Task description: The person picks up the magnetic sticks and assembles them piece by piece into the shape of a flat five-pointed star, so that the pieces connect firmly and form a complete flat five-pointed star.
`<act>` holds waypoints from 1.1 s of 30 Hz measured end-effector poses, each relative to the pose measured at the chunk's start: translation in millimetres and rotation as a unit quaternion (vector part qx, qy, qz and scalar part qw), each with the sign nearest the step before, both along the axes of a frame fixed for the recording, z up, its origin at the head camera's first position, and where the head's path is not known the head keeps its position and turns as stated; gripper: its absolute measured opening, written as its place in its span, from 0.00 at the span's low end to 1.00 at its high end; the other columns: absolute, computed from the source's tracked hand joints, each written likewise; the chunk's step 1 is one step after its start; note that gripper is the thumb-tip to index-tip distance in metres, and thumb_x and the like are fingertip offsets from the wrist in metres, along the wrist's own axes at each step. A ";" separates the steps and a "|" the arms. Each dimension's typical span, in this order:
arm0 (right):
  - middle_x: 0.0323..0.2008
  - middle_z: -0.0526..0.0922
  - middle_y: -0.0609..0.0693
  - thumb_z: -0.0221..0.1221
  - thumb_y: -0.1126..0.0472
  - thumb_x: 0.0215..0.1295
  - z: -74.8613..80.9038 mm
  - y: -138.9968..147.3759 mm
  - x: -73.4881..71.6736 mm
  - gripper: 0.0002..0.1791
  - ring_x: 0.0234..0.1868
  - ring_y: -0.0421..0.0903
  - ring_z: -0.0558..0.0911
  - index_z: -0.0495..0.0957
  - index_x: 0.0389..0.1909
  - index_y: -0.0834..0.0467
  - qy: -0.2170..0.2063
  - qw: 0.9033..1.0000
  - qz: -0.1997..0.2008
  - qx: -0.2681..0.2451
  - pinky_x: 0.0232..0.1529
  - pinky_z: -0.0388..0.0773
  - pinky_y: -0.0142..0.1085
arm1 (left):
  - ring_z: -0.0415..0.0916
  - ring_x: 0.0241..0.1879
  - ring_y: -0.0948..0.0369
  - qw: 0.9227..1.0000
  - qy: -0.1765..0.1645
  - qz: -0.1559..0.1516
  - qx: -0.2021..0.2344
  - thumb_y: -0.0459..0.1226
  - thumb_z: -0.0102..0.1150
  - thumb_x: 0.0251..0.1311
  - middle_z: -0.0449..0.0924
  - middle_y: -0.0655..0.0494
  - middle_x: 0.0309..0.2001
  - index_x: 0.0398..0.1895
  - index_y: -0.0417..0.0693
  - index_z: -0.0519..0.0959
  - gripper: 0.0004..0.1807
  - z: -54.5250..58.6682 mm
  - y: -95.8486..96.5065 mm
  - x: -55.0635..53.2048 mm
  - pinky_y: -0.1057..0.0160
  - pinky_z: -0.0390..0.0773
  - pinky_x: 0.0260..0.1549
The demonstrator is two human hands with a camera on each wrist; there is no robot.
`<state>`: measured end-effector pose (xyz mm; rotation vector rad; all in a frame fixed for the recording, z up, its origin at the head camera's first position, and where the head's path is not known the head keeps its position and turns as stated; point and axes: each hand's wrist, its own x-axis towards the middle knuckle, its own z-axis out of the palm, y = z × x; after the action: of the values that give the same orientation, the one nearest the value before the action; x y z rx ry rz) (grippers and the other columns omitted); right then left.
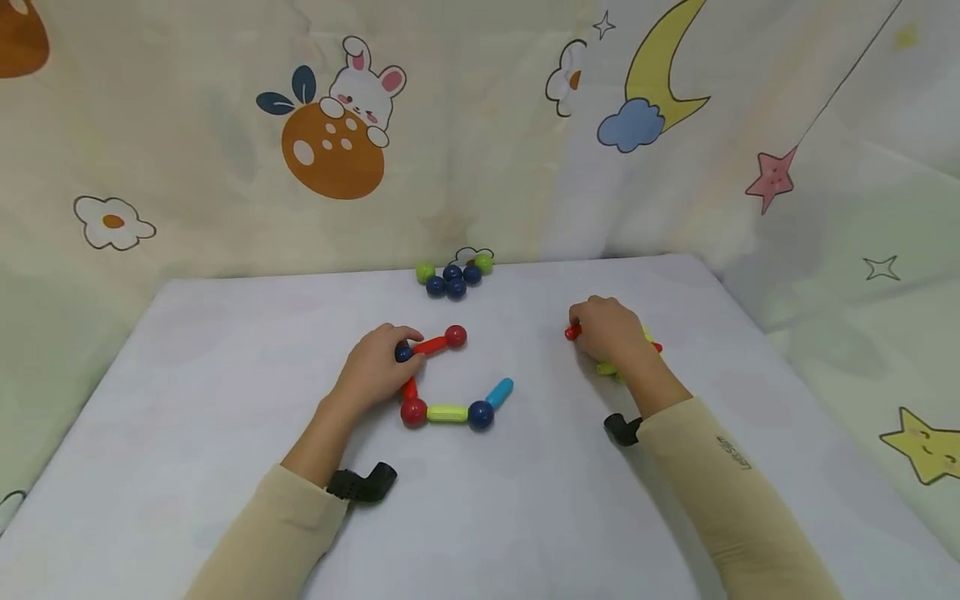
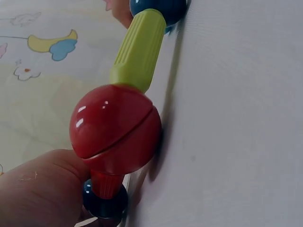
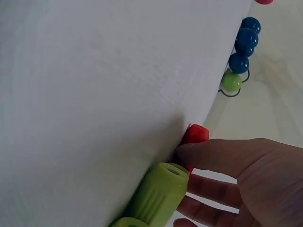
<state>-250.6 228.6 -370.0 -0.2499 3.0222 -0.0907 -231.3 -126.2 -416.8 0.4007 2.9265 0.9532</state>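
On the left, my left hand (image 1: 375, 368) grips a dark blue ball (image 1: 403, 352) between thumb and fingers. That ball joins two red rods in a chain of toy balls and rods. One rod (image 1: 430, 346) leads to a red ball (image 1: 455, 336); the other runs down to a nearer red ball (image 2: 116, 127). From there a yellow-green rod (image 1: 447, 413) reaches another blue ball (image 1: 481, 415), with a light blue rod (image 1: 499, 392) sticking out. At the right, my right hand (image 1: 609, 333) pinches a red rod (image 3: 197, 134) beside yellow-green rods (image 3: 158, 194), partly hidden under the hand.
Several dark blue balls (image 1: 453, 283) and two green balls (image 1: 425, 272) sit at the table's back edge. A patterned cloth (image 1: 487, 150) hangs behind the white table (image 1: 225, 400). Another red tip (image 1: 657, 347) shows past the right hand.
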 end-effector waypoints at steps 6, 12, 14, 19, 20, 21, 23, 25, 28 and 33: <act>0.46 0.83 0.59 0.57 0.65 0.69 -3.9 0.7 -0.5 0.13 0.47 0.57 0.80 0.83 0.50 0.59 0.019 1.000 -0.002 -0.015 0.47 0.81 0.53 | 0.75 0.40 0.53 0.999 0.005 0.009 -0.051 0.44 0.65 0.64 0.81 0.48 0.44 0.62 0.50 0.81 0.23 6.1 2.3 5.2 0.59 0.80 0.36; 0.41 0.86 0.57 0.61 0.57 0.72 -4.0 1.7 -1.5 0.14 0.43 0.55 0.81 0.81 0.53 0.60 0.035 0.998 -0.004 -0.059 0.45 0.81 0.50 | 0.76 0.40 0.53 0.998 0.002 0.005 -0.060 0.42 0.65 0.65 0.81 0.47 0.45 0.62 0.49 0.81 0.23 12.2 3.7 8.4 0.57 0.81 0.38; 0.41 0.86 0.58 0.60 0.56 0.73 -5.1 1.8 -2.3 0.16 0.42 0.56 0.81 0.80 0.55 0.61 0.033 0.997 -0.010 -0.072 0.44 0.81 0.51 | 0.76 0.40 0.53 0.998 0.000 0.000 -0.061 0.42 0.64 0.65 0.82 0.47 0.45 0.63 0.49 0.81 0.23 12.5 3.6 8.8 0.56 0.82 0.38; 0.44 0.85 0.61 0.58 0.55 0.74 -6.7 -3.0 -3.9 0.19 0.43 0.57 0.82 0.77 0.59 0.61 0.018 0.994 -0.028 -0.107 0.44 0.81 0.50 | 0.77 0.42 0.53 0.998 -0.008 -0.006 -0.061 0.42 0.64 0.65 0.83 0.48 0.47 0.63 0.50 0.80 0.23 13.2 4.9 9.5 0.53 0.83 0.43; 0.45 0.85 0.60 0.58 0.55 0.74 -6.2 -5.6 -4.2 0.19 0.42 0.57 0.82 0.77 0.59 0.61 0.015 0.993 -0.029 -0.113 0.43 0.81 0.49 | 0.78 0.43 0.53 0.998 -0.009 -0.008 -0.060 0.42 0.64 0.65 0.83 0.48 0.48 0.64 0.50 0.80 0.24 14.0 5.1 9.7 0.53 0.84 0.44; 0.45 0.85 0.60 0.58 0.55 0.74 -5.5 -8.8 -4.7 0.19 0.42 0.56 0.82 0.77 0.59 0.60 0.012 0.993 -0.029 -0.118 0.42 0.81 0.48 | 0.78 0.43 0.53 0.998 -0.010 -0.011 -0.060 0.42 0.64 0.65 0.83 0.47 0.48 0.64 0.50 0.80 0.24 14.6 5.1 9.6 0.52 0.84 0.45; 0.44 0.86 0.59 0.59 0.54 0.73 -3.6 -17.2 -5.2 0.20 0.40 0.55 0.82 0.78 0.60 0.59 0.005 0.992 -0.026 -0.125 0.40 0.81 0.45 | 0.78 0.45 0.53 0.998 -0.014 -0.014 -0.058 0.42 0.64 0.65 0.84 0.48 0.49 0.64 0.50 0.80 0.24 15.2 5.3 9.7 0.51 0.84 0.46; 0.43 0.85 0.58 0.60 0.53 0.73 -2.4 -26.6 -6.3 0.20 0.39 0.54 0.81 0.78 0.60 0.58 -0.001 0.992 -0.020 -0.127 0.38 0.80 0.42 | 0.79 0.46 0.53 0.998 -0.018 -0.018 -0.055 0.43 0.65 0.65 0.84 0.48 0.50 0.64 0.51 0.80 0.24 14.9 5.1 9.6 0.51 0.84 0.48; 0.42 0.85 0.57 0.61 0.52 0.73 -1.5 -42.1 -7.3 0.20 0.37 0.52 0.80 0.79 0.60 0.57 -0.008 0.992 -0.011 -0.125 0.36 0.78 0.40 | 0.79 0.46 0.53 0.998 -0.020 -0.021 -0.051 0.43 0.65 0.65 0.84 0.49 0.50 0.64 0.52 0.80 0.24 13.0 5.0 9.6 0.51 0.84 0.48; 0.40 0.84 0.54 0.61 0.51 0.72 -2.2 -65.6 -7.7 0.19 0.37 0.51 0.79 0.81 0.60 0.55 -0.017 0.991 0.007 -0.131 0.35 0.77 0.38 | 0.78 0.44 0.54 0.998 -0.012 -0.025 -0.049 0.43 0.65 0.66 0.84 0.49 0.48 0.61 0.51 0.82 0.21 10.5 5.3 10.0 0.52 0.84 0.46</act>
<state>-258.3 163.0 -372.2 -0.2870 2.9681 -0.4861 -221.3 -121.0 -406.3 0.4529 2.9120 0.8005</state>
